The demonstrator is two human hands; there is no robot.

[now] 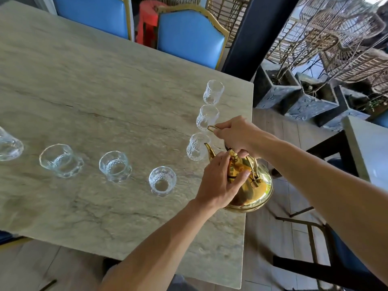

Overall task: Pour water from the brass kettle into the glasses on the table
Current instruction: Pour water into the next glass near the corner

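A shiny brass kettle (253, 191) stands at the right edge of the marble table (88, 101), its spout pointing toward a clear glass (197, 147). My right hand (237, 136) grips the kettle's upright wire handle from above. My left hand (220, 181) rests on the kettle's lid and body, fingers by the knob. Two more glasses (207, 118) (213, 92) line up behind the nearest one. Another row runs left along the table: a small glass (162, 181), then wider ones (115, 166) (61, 160) (9, 147). All the glasses look empty.
Two blue chairs with gold frames (190, 36) stand at the table's far side. A dark pillar (255, 34), stone planters (294, 95) and wicker chairs (340, 38) are to the right. A second table (369, 143) and dark chair frame (327, 267) sit close on the right.
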